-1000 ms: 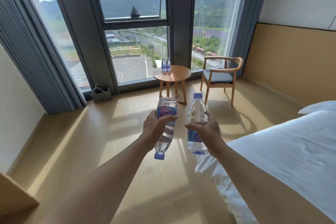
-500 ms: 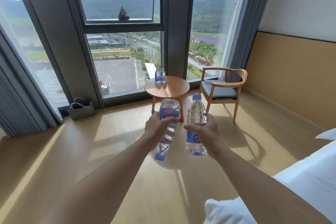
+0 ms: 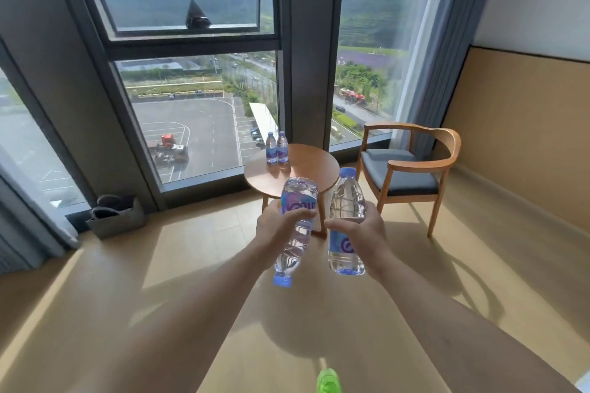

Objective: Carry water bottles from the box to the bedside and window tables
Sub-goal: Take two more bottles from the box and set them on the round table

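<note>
blue-capped bottle (image 3: 347,220), grey-cushioned chair (image 3: 412,169)

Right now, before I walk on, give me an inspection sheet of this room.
Surface: round wooden table by the window, top partly bare.
Job's things: two bottles upright, side by side at the table's far edge.
Hands: left hand grips an inverted bottle, cap down; right hand grips an upright bottle.
Clutter: grey bag on the floor under the window.
Cables: nothing seen.
Surroundings: wooden armchair right of the table; curtains; green shoe.
</note>
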A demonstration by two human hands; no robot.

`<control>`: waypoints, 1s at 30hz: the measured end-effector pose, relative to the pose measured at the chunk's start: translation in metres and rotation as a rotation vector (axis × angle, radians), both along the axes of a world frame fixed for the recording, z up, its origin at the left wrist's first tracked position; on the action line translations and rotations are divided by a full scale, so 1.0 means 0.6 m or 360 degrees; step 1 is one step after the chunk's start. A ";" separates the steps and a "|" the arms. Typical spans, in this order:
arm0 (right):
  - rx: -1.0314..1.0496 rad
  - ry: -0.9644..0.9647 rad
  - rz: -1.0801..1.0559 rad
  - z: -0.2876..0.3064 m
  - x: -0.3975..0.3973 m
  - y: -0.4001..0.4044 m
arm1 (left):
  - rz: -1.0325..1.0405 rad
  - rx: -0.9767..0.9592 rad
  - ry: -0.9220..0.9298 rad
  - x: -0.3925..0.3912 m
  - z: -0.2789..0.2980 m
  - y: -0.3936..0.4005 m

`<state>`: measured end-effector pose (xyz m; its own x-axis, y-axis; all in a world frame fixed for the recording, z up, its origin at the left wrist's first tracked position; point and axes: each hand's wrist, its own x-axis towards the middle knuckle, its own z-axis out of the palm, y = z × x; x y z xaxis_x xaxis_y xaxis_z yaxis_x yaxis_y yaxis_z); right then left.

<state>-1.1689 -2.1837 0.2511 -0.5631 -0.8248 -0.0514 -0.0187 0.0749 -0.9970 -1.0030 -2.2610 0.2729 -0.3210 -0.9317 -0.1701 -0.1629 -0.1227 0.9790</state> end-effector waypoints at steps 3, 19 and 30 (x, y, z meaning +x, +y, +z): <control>-0.0044 0.0014 0.0033 -0.016 -0.063 -0.119 | 0.0086 0.0029 0.0042 -0.055 -0.016 -0.114; 0.0069 -0.0092 0.0159 -0.037 -0.284 -0.613 | 0.0256 0.0188 -0.0030 -0.266 -0.045 -0.590; 0.0146 -0.0060 0.0073 -0.076 -0.335 -0.969 | 0.0141 0.0180 -0.0030 -0.328 -0.119 -0.959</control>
